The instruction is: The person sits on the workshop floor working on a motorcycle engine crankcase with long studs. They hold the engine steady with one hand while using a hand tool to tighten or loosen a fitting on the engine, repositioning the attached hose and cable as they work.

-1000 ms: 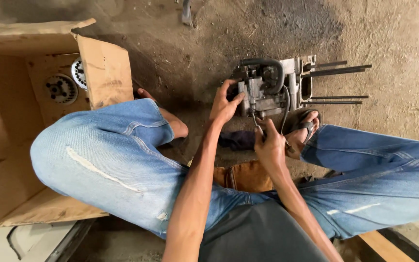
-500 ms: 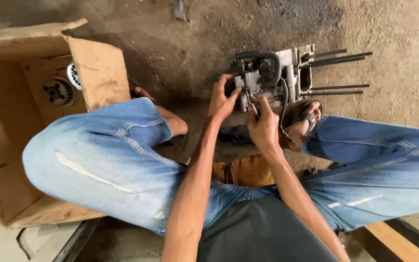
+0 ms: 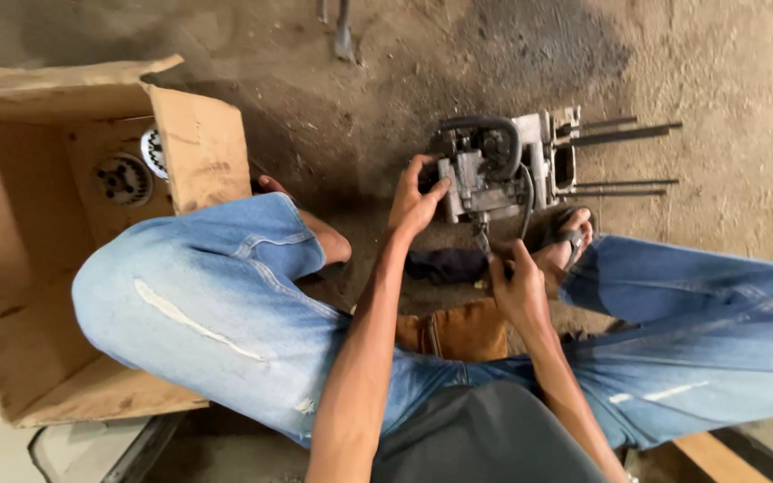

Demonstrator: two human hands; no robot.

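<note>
At the far left, an open cardboard box (image 3: 38, 268) is seen lying on its side, with round metal parts (image 3: 123, 179) visible against its inner wall. Just right of it, a knee in faded jeans (image 3: 199, 304) is raised, and a bare foot (image 3: 315, 228) is planted on the dirt floor (image 3: 717, 54). The left hand (image 3: 415, 201) is laid against the left side of a grey engine block (image 3: 503, 170), fingers spread and wrapped on it. The block is set on the floor between the feet, with a black hose looped over its top and long studs (image 3: 624, 134) pointing right. Below it, a dark rag (image 3: 447, 266) is seen. The right hand (image 3: 519, 291) is closed around a thin tool (image 3: 483, 241) whose tip is pressed to the block's underside. A sandalled foot (image 3: 567, 243) is placed just right of that hand.
</note>
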